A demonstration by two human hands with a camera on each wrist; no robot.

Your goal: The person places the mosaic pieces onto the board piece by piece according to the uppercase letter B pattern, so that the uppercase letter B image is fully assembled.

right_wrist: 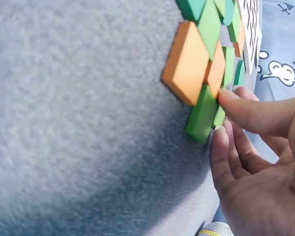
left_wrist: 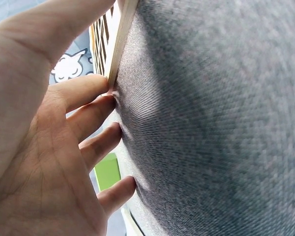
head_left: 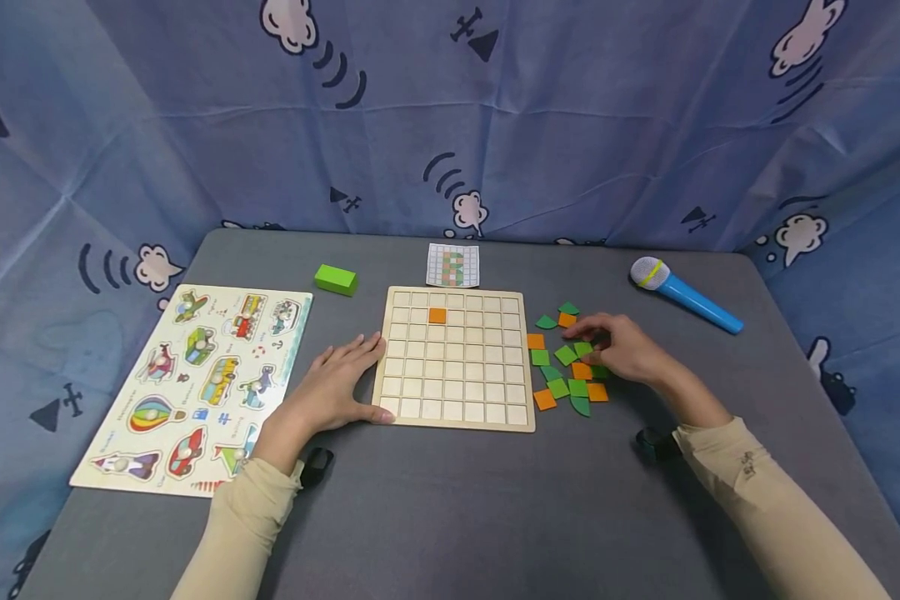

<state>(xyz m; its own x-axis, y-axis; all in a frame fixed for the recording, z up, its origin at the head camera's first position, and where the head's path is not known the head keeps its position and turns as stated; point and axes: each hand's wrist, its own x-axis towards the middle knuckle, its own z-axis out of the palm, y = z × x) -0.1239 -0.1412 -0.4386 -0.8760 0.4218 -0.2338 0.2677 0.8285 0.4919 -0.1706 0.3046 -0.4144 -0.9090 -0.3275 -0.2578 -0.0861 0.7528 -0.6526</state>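
A pale wooden grid board (head_left: 453,428) lies mid-table, with one orange square tile (head_left: 437,316) in its upper rows. My left hand (head_left: 337,387) spreads along the board's left side, thumb at the lower left corner and index fingertip at the edge; its straight fingers also show in the left wrist view. To the right of the board, my right hand (head_left: 624,348) is down among loose green and orange tiles. In the right wrist view its thumb and fingers pinch a small green tile (right_wrist: 220,117), beside a larger-looking green tile (right_wrist: 202,115) and an orange tile (right_wrist: 187,64).
Behind the board lies a small printed pattern card (head_left: 453,266). A green block (head_left: 336,280) sits at the back left, above a picture puzzle board (head_left: 217,417). A blue toy microphone (head_left: 690,298) lies at the back right. A patterned blue cloth (head_left: 420,125) hangs behind the table.
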